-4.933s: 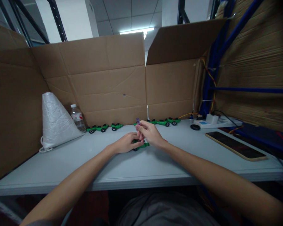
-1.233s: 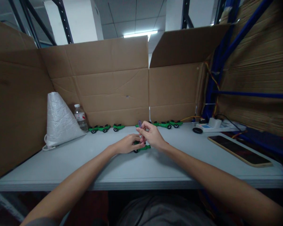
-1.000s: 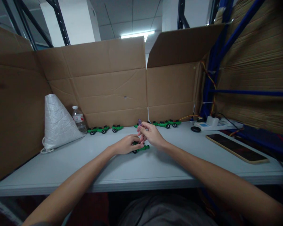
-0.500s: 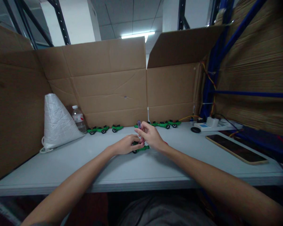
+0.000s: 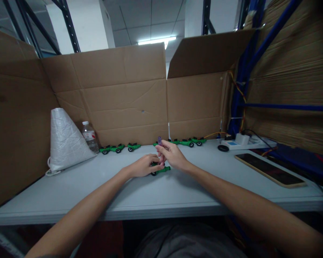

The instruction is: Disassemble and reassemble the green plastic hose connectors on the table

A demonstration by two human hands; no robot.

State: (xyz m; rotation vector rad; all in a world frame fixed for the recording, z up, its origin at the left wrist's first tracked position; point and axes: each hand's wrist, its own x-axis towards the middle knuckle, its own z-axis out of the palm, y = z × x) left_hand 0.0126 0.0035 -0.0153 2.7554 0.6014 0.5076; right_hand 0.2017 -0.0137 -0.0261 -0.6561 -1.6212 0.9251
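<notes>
A green toy car [image 5: 164, 170] with black wheels rests on the white table in front of me. My left hand [image 5: 144, 165] is closed round its left part and hides much of it. Over the car, my right hand [image 5: 172, 154] pinches an upright screwdriver by its purple handle [image 5: 159, 140]. The tool's lower end is hidden among my fingers, just above the car.
More green toy cars [image 5: 134, 146] line the back of the table [image 5: 97, 193] against a cardboard wall [image 5: 123, 104]. A silver bag [image 5: 67, 143] and a water bottle [image 5: 90, 138] stand at the left. A phone [image 5: 270, 170] and a power strip [image 5: 237, 144] lie at the right.
The fingers of my right hand have shifted slightly round the screwdriver handle, which stands a little further right. My left hand and the car have stayed in place.
</notes>
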